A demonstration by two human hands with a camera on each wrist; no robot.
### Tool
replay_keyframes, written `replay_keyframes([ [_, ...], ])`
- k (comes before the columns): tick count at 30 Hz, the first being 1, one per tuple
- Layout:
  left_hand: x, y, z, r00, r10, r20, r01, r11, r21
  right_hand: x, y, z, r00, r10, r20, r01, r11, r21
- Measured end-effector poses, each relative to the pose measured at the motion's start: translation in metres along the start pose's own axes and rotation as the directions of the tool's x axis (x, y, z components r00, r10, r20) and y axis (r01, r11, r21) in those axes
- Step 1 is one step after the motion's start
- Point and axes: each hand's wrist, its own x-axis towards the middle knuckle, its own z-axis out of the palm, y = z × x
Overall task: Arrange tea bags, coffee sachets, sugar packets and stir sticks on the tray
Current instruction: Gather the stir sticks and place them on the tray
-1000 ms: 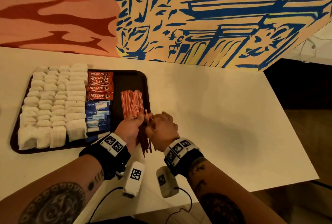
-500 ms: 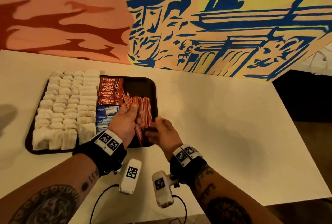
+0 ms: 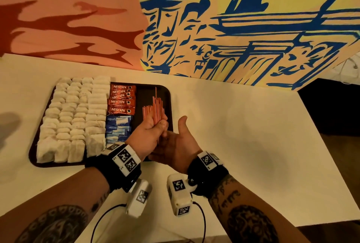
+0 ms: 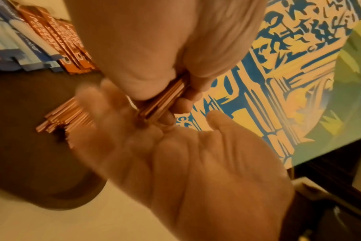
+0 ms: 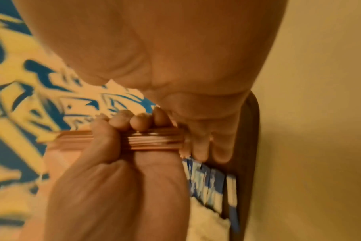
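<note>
A dark tray (image 3: 167,94) lies on the white table. It carries rows of white tea bags (image 3: 74,118), red Nescafe coffee sachets (image 3: 121,99) and blue sugar packets (image 3: 117,127). My left hand (image 3: 155,123) grips a bundle of orange stir sticks (image 3: 155,104) above the tray's right part, the far ends fanning out unevenly. My right hand (image 3: 175,139) is open, thumb up, its palm against the bundle's near ends. The left wrist view shows that open right hand (image 4: 196,154) under the held stir sticks (image 4: 165,101). In the right wrist view, left-hand fingers wrap the stir sticks (image 5: 153,140).
The white table (image 3: 243,135) stretches to the right of the tray, with its edge at the far right and front. A painted blue, yellow and orange wall (image 3: 214,28) stands right behind the table. Dark floor (image 3: 335,110) lies past the table's right corner.
The left hand has gathered the stir sticks and lifted them off the tray into one bundle. The right hand let go, opened and now backs the bundle's near ends.
</note>
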Motion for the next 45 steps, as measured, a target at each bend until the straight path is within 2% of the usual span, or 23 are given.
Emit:
replay_keyframes([
  [1, 0.001, -0.001, -0.001, 1.000, -0.024, -0.006, 0.023, 0.999, -0.024, -0.002, -0.003, -0.001, 0.997, -0.052, -0.049, 0.047, 0.994, -0.098],
  [3, 0.000, -0.001, -0.004, 0.996, -0.086, 0.011, 0.086, 0.996, -0.008, -0.002, -0.012, -0.001, 0.957, -0.269, -0.108, 0.230, 0.933, -0.278],
  [5, -0.003, -0.004, -0.003, 0.989, -0.137, 0.059, 0.135, 0.990, 0.049, -0.004, -0.026, 0.002, 0.859, -0.504, -0.092, 0.406, 0.779, -0.477],
  [7, -0.006, -0.007, -0.003, 0.980, -0.171, 0.100, 0.160, 0.981, 0.109, -0.002, -0.037, 0.005, 0.765, -0.644, 0.021, 0.509, 0.583, -0.633],
  [9, -0.007, -0.010, -0.003, 0.973, -0.181, 0.142, 0.166, 0.980, 0.111, 0.000, -0.042, 0.008, 0.731, -0.665, 0.151, 0.498, 0.370, -0.784],
  [11, -0.006, -0.009, -0.004, 0.972, -0.188, 0.139, 0.172, 0.978, 0.122, 0.003, -0.041, 0.008, 0.756, -0.608, 0.241, 0.412, 0.155, -0.898],
  [12, -0.005, -0.009, -0.004, 0.973, -0.190, 0.131, 0.175, 0.977, 0.121, 0.004, -0.039, 0.008, 0.766, -0.588, 0.259, 0.386, 0.100, -0.917],
  [13, -0.005, -0.009, -0.004, 0.973, -0.191, 0.126, 0.178, 0.978, 0.111, 0.004, -0.037, 0.008, 0.764, -0.592, 0.256, 0.381, 0.094, -0.920],
  [15, -0.004, -0.010, -0.006, 0.972, -0.195, 0.132, 0.184, 0.978, 0.094, 0.004, -0.033, 0.005, 0.753, -0.619, 0.223, 0.392, 0.149, -0.908],
  [18, -0.003, -0.013, -0.007, 0.969, -0.217, 0.122, 0.208, 0.975, 0.078, 0.004, -0.028, 0.003, 0.792, -0.579, 0.193, 0.385, 0.228, -0.894],
  [21, 0.000, -0.015, -0.011, 0.976, -0.217, -0.013, 0.214, 0.970, -0.119, 0.008, -0.022, 0.001, 0.812, -0.577, 0.084, 0.377, 0.410, -0.830],
  [23, 0.005, -0.015, -0.018, 0.964, -0.230, -0.134, 0.183, 0.939, -0.291, 0.011, -0.013, 0.001, 0.840, -0.539, 0.062, 0.367, 0.481, -0.796],
  [25, 0.010, -0.011, -0.025, 0.940, -0.297, -0.171, 0.199, 0.879, -0.434, 0.014, -0.002, 0.006, 0.891, -0.444, 0.094, 0.323, 0.475, -0.819],
  [27, 0.010, -0.004, -0.029, 0.928, -0.348, -0.130, 0.243, 0.834, -0.496, 0.022, 0.010, 0.015, 0.925, -0.355, 0.136, 0.299, 0.456, -0.838],
  [30, 0.011, -0.001, -0.033, 0.923, -0.377, -0.081, 0.291, 0.819, -0.495, 0.037, 0.019, 0.026, 0.917, -0.372, 0.143, 0.315, 0.457, -0.832],
  [32, 0.012, 0.000, -0.036, 0.916, -0.396, -0.060, 0.321, 0.816, -0.482, 0.045, 0.019, 0.029, 0.922, -0.366, 0.126, 0.311, 0.509, -0.803],
  [36, 0.018, 0.003, -0.057, 0.918, -0.395, -0.035, 0.360, 0.868, -0.342, 0.052, 0.018, 0.041, 0.938, -0.315, 0.144, 0.311, 0.580, -0.753],
  [38, 0.019, 0.004, -0.072, 0.944, -0.330, 0.004, 0.319, 0.909, -0.269, 0.058, 0.012, 0.043, 0.947, -0.309, 0.089, 0.262, 0.582, -0.770],
  [39, 0.020, 0.005, -0.083, 0.961, -0.277, 0.000, 0.273, 0.944, -0.185, 0.063, 0.006, 0.040, 0.944, -0.329, 0.029, 0.218, 0.552, -0.805],
  [40, 0.022, 0.005, -0.098, 0.974, -0.224, -0.030, 0.220, 0.969, -0.112, 0.066, -0.001, 0.038, 0.929, -0.369, -0.044, 0.163, 0.512, -0.843],
  [42, 0.027, 0.008, -0.133, 0.975, -0.135, -0.179, 0.139, 0.990, 0.014, 0.077, -0.013, 0.027, 0.863, -0.454, -0.221, 0.033, 0.487, -0.873],
  [43, 0.030, 0.006, -0.155, 0.959, -0.095, -0.267, 0.125, 0.988, 0.095, 0.083, -0.015, 0.022, 0.827, -0.477, -0.299, -0.033, 0.489, -0.872],
  [45, 0.036, 0.006, -0.191, 0.898, -0.004, -0.440, 0.124, 0.962, 0.243, 0.098, -0.015, 0.015, 0.769, -0.476, -0.428, -0.181, 0.479, -0.859],
])
